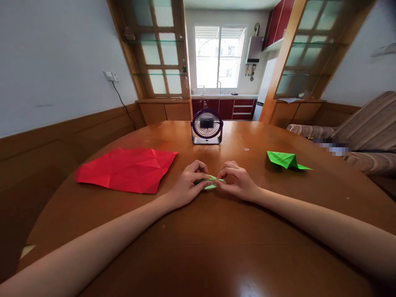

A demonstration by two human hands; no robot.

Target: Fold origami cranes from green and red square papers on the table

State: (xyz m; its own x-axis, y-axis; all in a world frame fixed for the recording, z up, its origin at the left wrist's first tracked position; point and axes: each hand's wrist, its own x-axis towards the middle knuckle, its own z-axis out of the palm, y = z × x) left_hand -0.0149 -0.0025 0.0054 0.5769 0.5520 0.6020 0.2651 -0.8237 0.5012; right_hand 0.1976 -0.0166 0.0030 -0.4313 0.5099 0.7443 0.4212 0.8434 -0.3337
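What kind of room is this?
It looks like a home dining room beside a kitchen: a round wooden table, red kitchen cabinets under a window, and a striped sofa to the right.

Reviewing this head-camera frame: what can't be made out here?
- Small green folded paper: mostly covered by the left hand and right hand; its shape is unclear.
- Patch near the sofa, head view: pixelated, so unreadable.
- Small specks on the table behind the hands: too small to identify.
- Both elbows: cut off by the frame edges.
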